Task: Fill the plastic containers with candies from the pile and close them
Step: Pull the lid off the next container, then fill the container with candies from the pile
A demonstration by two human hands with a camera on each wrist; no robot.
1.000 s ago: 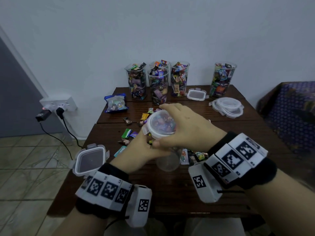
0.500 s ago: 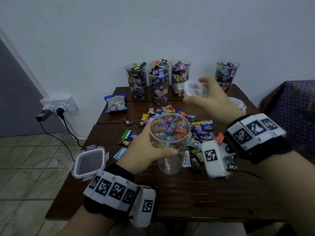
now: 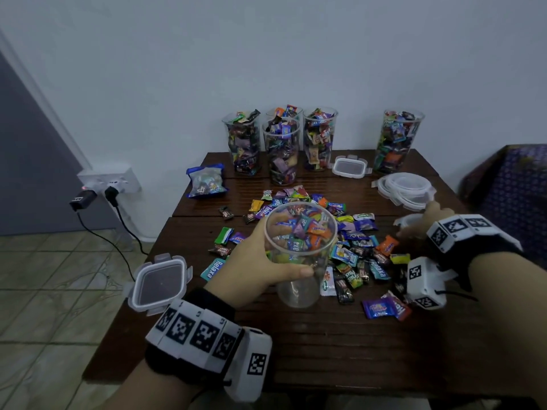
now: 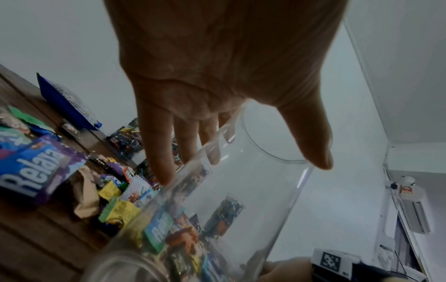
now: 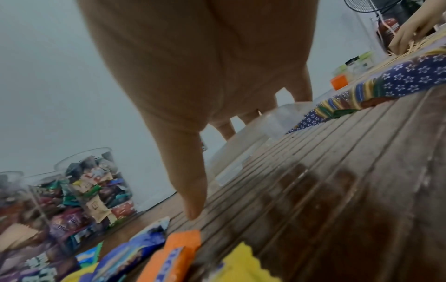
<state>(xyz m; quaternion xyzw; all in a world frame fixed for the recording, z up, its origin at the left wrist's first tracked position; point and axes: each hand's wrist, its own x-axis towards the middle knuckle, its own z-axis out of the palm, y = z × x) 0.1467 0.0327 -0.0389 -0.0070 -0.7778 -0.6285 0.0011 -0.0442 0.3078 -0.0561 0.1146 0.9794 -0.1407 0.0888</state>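
On the wooden table (image 3: 325, 350) the candy pile (image 3: 349, 235) spreads wide; above its near edge your left hand (image 3: 254, 270) grips an empty clear container (image 3: 300, 261), while your right hand (image 3: 420, 224), fingers extended, touches a round lid (image 3: 410, 219).

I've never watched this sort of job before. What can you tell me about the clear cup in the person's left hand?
The clear cup is a tall, round, see-through tumbler that looks like plastic, open at the top with no lid. It is empty; the candies seen through its wall lie on the wooden table behind it. The left hand grips it, thumb on the near side, fingers on the far side. It leans slightly, its base at the near edge of the pile.
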